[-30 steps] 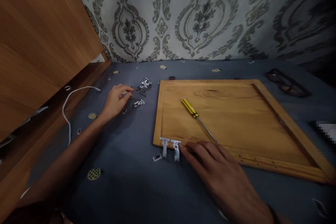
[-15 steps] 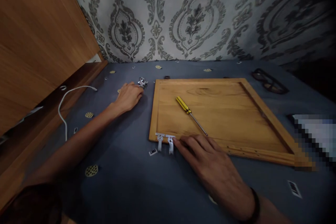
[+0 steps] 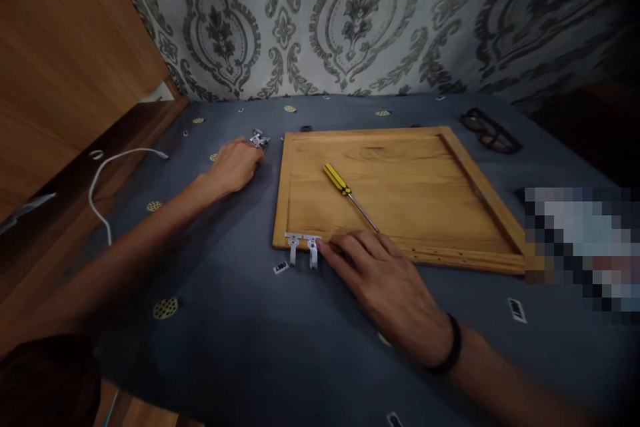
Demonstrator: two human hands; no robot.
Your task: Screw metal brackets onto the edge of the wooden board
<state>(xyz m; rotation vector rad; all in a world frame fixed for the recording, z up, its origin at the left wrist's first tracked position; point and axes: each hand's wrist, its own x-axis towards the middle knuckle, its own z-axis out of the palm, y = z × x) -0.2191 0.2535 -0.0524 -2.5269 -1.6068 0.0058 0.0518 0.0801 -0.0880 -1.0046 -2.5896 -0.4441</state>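
A wooden panel [image 3: 425,213] lies flat on a blue-grey cloth. A yellow-handled screwdriver [image 3: 349,195] rests on it. Two small metal hooks [image 3: 303,247] hang over the panel's near left corner. My right hand [image 3: 385,283] lies flat on the panel's near edge, fingers stretched, fingertips touching the right hook. My left hand [image 3: 235,165] reaches to the left of the panel, fingers curled down over a pile of small metal parts [image 3: 259,140]; whether it holds one is hidden.
A white cable [image 3: 107,180] trails along the wooden furniture side at left. Dark eyeglasses [image 3: 490,131] lie beyond the panel's far right corner. Small labels [image 3: 517,310] and round yellow discs [image 3: 165,308] are scattered on the cloth. Patterned wallpaper stands behind.
My left hand moved right over the pile of metal parts and curled onto it. The right hand stayed by the hooks. The view shifted.
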